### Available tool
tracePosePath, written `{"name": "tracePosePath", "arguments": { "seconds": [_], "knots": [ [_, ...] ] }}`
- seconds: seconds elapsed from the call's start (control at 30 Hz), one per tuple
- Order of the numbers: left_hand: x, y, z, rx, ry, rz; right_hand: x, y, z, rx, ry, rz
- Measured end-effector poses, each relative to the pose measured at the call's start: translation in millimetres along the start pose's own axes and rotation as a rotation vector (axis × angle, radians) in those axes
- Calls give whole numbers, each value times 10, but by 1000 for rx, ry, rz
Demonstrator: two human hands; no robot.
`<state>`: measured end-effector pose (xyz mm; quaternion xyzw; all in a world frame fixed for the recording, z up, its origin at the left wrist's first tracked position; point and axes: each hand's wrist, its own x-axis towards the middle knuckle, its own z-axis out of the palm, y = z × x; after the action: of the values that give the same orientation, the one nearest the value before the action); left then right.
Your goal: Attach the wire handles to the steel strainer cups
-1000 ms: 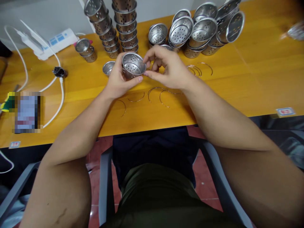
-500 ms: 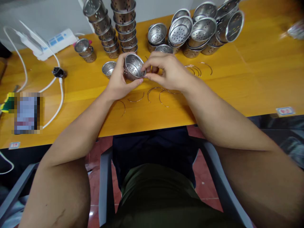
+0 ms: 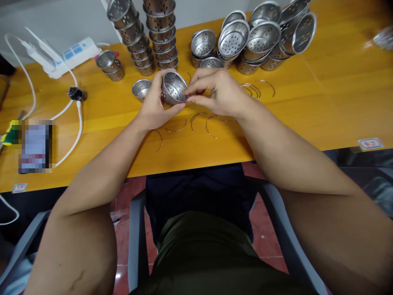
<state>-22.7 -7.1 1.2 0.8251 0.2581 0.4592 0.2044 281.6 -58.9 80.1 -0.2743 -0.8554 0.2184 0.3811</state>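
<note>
A perforated metal cup (image 3: 174,87) is tilted in my left hand (image 3: 155,100), its mouth facing up toward me. The left fingers wrap round its far side and the thumb lies along the near side. My right hand (image 3: 216,91) is closed in a pinch at the cup's right rim, index finger inside and thumb outside. Whether a wire is also between those fingertips is hidden. Thin curved wires (image 3: 176,130) lie on the table below the hands, and more wires (image 3: 251,89) lie right of my right wrist. Another small cup (image 3: 141,88) stands just left of my left hand.
Two tall stacks of perforated cups (image 3: 165,43) rise behind the hands, with more nested cups (image 3: 260,41) at the back right. A short stack (image 3: 110,65) stands left. A white power strip (image 3: 75,55), cables and a phone (image 3: 34,146) occupy the table's left side.
The cup and my left hand have shifted very slightly down and right. My right fingertips stay at the cup's rim, with a small change in finger pose.
</note>
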Motion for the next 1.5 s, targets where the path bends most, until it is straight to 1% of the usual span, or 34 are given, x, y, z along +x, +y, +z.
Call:
{"name": "tracePosePath", "arguments": {
  "seconds": [0.13, 0.3, 0.4, 0.5, 0.57, 0.67, 0.73, 0.8, 0.9, 1.0, 1.07, 1.13, 1.23, 1.27, 1.33, 1.4, 1.5],
  "knots": [
    [29, 131, -26, -7, -3, -1, -7, -22, 13, -33, -17, -32],
    [51, 349, -88, -26, -93, -6, -10, -85, -17, -131, -135, -71],
    [48, 398, -77, -19, -109, -17, -23, -99, -53, -111, -154, -65],
    [44, 393, -52, 4, -97, -47, -46, -100, -60, -26, -138, -46],
    [42, 365, -46, 21, -102, -48, -53, -98, -29, 39, -115, -35],
    [35, 303, -54, 43, -130, -43, -39, -93, 58, 103, -20, -5],
    [22, 261, -53, 45, -159, -48, -20, -94, 104, 111, 59, 19],
    [4, 229, -39, 37, -174, -44, -1, -103, 116, 94, 95, 36],
    [-9, 214, 0, -2, -186, -15, 14, -125, 88, 57, 85, 33],
    [0, 226, 29, -96, -192, 73, 8, -148, 75, 28, 40, -15],
    [8, 226, 37, -145, -163, 140, -3, -170, 83, -1, 12, -28],
    [11, 209, 40, -163, -150, 121, -13, -205, 89, -32, 11, 2],
    [12, 172, 32, -152, -171, -22, -17, -259, 73, -54, 48, 51],
    [13, 169, 26, -142, -175, -57, -14, -271, 66, -56, 50, 49],
    [17, 185, 11, -120, -183, -82, -8, -280, 61, -55, 32, 21],
    [20, 220, 4, -117, -193, -46, -3, -277, 70, -51, 0, -15],
    [14, 234, 27, -163, -172, 82, -7, -279, 90, -43, -5, -39]
  ]
}}
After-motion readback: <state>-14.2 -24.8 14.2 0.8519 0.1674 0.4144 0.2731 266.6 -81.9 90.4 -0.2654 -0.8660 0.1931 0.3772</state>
